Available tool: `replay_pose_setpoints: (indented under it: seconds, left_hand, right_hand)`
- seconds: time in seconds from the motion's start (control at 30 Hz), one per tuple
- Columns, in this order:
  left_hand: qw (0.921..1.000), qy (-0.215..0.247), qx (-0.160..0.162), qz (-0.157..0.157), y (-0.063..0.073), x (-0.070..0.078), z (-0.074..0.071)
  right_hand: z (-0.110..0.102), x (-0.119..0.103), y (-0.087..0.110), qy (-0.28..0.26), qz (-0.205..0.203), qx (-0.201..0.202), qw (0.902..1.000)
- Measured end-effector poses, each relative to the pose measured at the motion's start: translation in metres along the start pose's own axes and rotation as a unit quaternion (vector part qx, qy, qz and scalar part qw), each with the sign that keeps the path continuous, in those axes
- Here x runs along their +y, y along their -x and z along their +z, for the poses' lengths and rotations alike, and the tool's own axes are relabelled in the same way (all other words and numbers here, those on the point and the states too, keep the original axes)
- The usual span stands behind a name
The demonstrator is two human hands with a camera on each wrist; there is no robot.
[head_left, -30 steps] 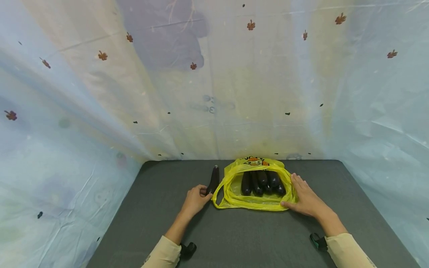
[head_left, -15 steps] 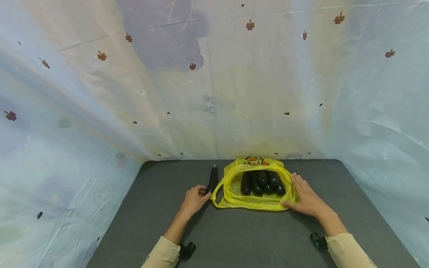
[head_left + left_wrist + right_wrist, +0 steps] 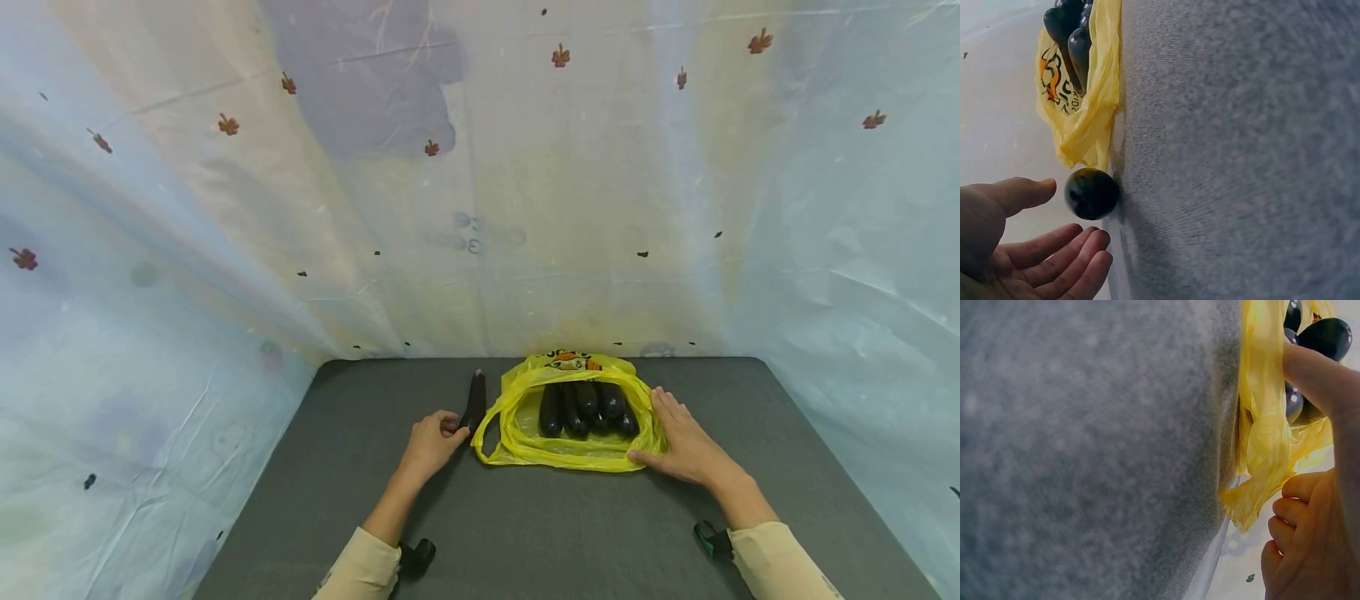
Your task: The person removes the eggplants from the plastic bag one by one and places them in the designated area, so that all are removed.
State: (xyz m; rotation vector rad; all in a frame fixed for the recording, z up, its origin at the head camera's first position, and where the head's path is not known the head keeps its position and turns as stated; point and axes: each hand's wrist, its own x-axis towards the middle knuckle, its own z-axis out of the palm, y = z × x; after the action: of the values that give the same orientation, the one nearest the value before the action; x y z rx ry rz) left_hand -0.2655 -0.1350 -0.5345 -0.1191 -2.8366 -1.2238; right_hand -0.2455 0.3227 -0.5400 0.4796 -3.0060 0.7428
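One dark eggplant (image 3: 474, 403) lies on the grey table, left of a yellow plastic bag (image 3: 570, 461). My left hand (image 3: 430, 447) is at its near end; in the left wrist view the thumb and loosely bent fingers stand either side of the eggplant (image 3: 1092, 194), with a gap showing. The bag lies with its mouth towards me, and several eggplants (image 3: 586, 400) are inside. My right hand (image 3: 688, 446) rests against the bag's right side with long, nearly straight fingers. In the right wrist view its thumb (image 3: 1310, 369) lies over the bag's rim.
The grey table (image 3: 555, 533) ends at a pale plastic sheet (image 3: 525, 300) with leaf prints, which hangs behind it and on both sides. The bag sits close to the table's far edge.
The eggplant outside the bag has shifted slightly left. My left hand has drawn back a little to the left, its fingers loosening from the eggplant. Bag and right hand stay in place.
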Motion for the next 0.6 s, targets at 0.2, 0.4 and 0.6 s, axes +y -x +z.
replay_pose_setpoints:
  seconds: [0.2,0.4,0.6]
  left_hand:
    - [0.9999,-0.009,0.004,0.005,0.001,0.006,-0.003]
    - [0.9997,-0.016,0.009,0.017,0.001,0.013,-0.005]
    - [0.9990,-0.030,0.013,0.031,0.003,0.024,-0.005]
  right_hand:
    - [0.000,0.000,0.000,0.003,0.002,-0.002,1.0000]
    - [0.001,0.000,0.000,-0.001,0.004,-0.001,1.0000]
    - [0.000,-0.001,0.001,-0.001,0.000,0.002,1.0000]
